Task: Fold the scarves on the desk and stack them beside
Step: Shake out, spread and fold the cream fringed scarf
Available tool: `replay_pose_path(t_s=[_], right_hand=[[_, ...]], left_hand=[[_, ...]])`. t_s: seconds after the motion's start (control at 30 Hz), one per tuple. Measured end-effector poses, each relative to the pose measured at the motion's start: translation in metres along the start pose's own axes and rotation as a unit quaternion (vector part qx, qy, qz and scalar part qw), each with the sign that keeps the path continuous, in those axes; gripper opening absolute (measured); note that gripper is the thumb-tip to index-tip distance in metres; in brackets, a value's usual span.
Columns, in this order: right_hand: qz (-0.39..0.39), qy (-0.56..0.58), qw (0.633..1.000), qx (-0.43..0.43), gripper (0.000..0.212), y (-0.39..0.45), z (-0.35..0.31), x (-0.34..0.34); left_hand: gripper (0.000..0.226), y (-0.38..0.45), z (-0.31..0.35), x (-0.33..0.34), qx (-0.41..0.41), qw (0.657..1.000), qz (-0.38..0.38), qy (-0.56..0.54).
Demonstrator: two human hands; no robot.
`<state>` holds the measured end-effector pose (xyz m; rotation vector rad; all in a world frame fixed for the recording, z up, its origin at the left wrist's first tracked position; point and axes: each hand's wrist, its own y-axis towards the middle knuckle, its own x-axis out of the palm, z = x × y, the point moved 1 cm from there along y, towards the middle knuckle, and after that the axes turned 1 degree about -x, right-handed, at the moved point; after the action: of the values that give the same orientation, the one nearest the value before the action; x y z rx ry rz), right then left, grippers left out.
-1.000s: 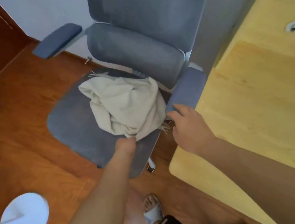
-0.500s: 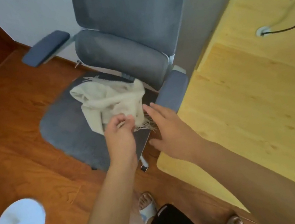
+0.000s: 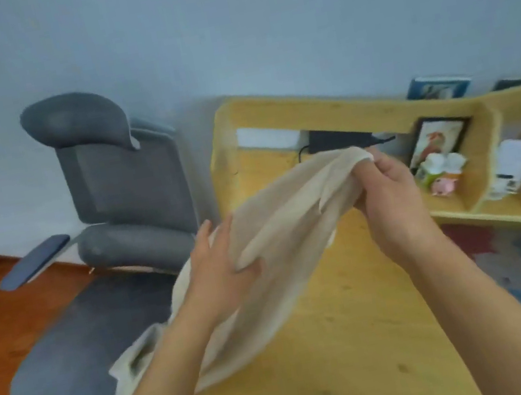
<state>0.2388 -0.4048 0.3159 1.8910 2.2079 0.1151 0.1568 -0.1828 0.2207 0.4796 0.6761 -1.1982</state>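
Both my left hand and right hand gripped the scarf above the desk; unfolded, nothing stacked.

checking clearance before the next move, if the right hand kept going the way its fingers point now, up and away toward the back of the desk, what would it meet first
Probably the black box under the desk's upper shelf, past the scarf end that the right hand grips. Depth is unclear from one view.
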Motion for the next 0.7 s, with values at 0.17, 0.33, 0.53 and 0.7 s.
replay_pose_path(t_s=[0.17, 0.33, 0.53, 0.7], right_hand=[[0.034, -0.119, 0.991, -0.042, 0.026, -0.006, -0.037, -0.092], [0.116, -0.143, 0.978, -0.099, 0.025, -0.006, -0.084, -0.154], [0.191, -0.376, 0.903, -0.086, 0.026, 0.001, -0.080, -0.236], [0.183, -0.454, 0.872, -0.027, 0.041, 0.001, -0.075, -0.269]], left_hand=[[0.055, 0.001, 0.158, 0.036, 0.210, 0.969, -0.066, -0.109], [0.020, 0.016, 0.238, 0.061, 0.269, 0.962, -0.037, 0.036], [0.054, 0.081, 0.199, 0.056, 0.189, 0.957, 0.215, 0.038], [0.071, 0.130, 0.189, 0.010, 0.251, 0.917, 0.251, 0.184]])
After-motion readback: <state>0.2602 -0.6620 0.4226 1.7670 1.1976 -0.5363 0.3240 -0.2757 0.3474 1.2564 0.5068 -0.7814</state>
